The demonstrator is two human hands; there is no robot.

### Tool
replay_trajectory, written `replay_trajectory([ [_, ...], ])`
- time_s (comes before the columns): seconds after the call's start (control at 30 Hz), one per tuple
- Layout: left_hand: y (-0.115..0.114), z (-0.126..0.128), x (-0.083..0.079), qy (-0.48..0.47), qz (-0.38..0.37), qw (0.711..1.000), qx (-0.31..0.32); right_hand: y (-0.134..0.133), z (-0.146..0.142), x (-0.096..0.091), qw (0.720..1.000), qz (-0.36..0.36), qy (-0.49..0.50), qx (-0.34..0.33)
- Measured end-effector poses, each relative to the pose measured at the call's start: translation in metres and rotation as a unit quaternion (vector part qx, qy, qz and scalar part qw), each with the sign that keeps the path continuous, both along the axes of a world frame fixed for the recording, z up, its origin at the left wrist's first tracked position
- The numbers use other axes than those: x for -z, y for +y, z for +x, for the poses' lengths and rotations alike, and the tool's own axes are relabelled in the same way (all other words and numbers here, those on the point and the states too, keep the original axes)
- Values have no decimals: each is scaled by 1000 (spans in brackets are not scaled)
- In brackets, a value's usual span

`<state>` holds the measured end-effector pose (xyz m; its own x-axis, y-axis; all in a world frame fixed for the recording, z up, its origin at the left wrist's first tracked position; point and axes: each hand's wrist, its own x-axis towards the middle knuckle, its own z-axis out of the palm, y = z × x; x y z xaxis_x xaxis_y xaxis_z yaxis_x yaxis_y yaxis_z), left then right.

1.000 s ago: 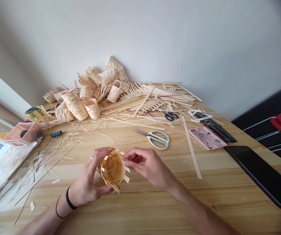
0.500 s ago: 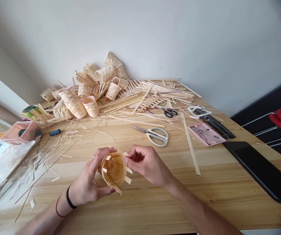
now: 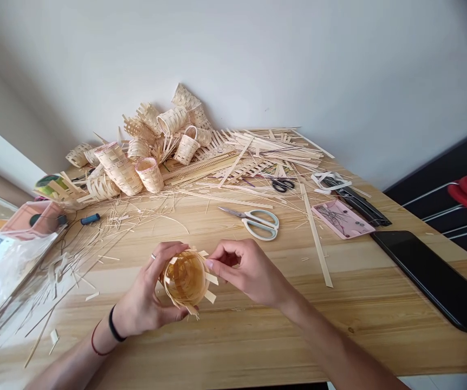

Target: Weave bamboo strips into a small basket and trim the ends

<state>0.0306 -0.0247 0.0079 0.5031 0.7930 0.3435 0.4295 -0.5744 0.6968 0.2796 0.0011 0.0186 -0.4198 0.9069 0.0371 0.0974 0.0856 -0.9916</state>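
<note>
- Fingers (image 3: 168, 250) of the left hand (image 3: 144, 298) curl around a small woven basket (image 3: 187, 281) at lower centre, its mouth facing the camera.
- Right hand (image 3: 250, 273), pinched narrow on the rim's right side; strip ends (image 3: 210, 297) jut out below the pinch.
- Step in hand seems to be working those ends; the next move probably calls for a steady left hold and a precise right pinch.
- Mid-frame: scissors (image 3: 261, 223).
- Upper left: heaped baskets (image 3: 123, 176).
</note>
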Motion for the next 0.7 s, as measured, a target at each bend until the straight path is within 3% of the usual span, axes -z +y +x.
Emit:
replay_trajectory([
  [0.17, 2, -1, 2, -3, -3, 1000, -5, 1, 3, 1, 1000, 12, -20, -11],
  [0.33, 1, -2, 3, 23, 26, 999, -21, 4, 5, 7, 998, -50, -22, -5],
  [0.5, 0, 0, 2, 60, 113, 990, -63, 7, 9, 15, 995, -77, -65, -21],
  [0.7, -1, 4, -2, 85, 174, 977, -88, 4, 2, 17, 991, -111, -41, -58],
])
